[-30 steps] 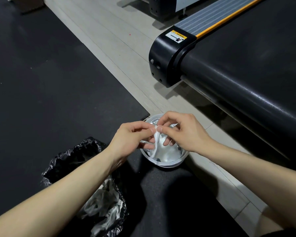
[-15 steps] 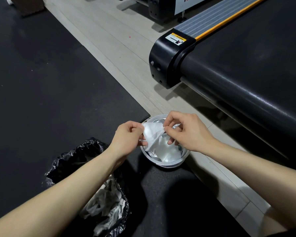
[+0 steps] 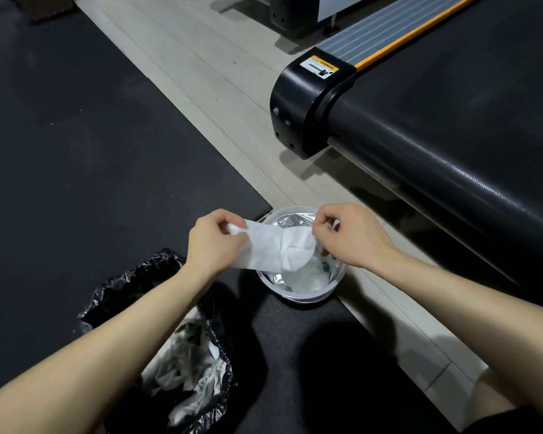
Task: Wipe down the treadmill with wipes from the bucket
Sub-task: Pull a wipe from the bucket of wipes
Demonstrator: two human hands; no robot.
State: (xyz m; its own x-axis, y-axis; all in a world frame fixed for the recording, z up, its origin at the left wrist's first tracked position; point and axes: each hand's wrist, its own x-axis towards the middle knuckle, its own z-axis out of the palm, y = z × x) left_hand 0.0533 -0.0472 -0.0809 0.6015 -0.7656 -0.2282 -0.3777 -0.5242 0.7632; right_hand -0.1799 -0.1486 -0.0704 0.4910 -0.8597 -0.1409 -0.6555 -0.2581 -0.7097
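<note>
Both hands are right over the bucket [image 3: 305,298] here, and a white wipe [image 3: 271,245] is stretched between them. The left hand [image 3: 213,242], just outside the bucket's left rim, has thumb and curled fingers pinched on the wipe's left edge. The right hand [image 3: 355,236], above the bucket's far right rim, pinches the other end with thumb and forefinger, the rest of the fingers tucked in. The wipe's left half is spread smooth. Its right half is bunched and creased and dips toward the bucket's mouth, and whether it is free of the wipes below, I cannot tell. Inside the bucket a silvery foil liner [image 3: 275,278] shows, with more white wipe material heaped in it. The bucket itself is pale and round, standing where the light floor [image 3: 201,64] meets a dark mat [image 3: 279,327] on the person's side. Left of the bucket and nearer the person, a black bin bag [image 3: 123,286] gapes open with crumpled wipes [image 3: 185,371] lying in it. Beyond the bucket to the right, the treadmill [image 3: 483,89] fills the view. Its black belt [image 3: 452,158] curls down over the end roller, and a glossy black end cap [image 3: 301,101] sits at the corner closest to the bucket. The cap carries a warning label [image 3: 319,68], and an orange stripe [image 3: 405,36] runs away from the bucket along the ribbed side rail [image 3: 380,29]. Treadmill and bucket are near but apart, with a strip of floor between them. Left of the bucket and beyond it spreads a big black floor mat [image 3: 76,136], its corner just beside the bucket's rim.
</note>
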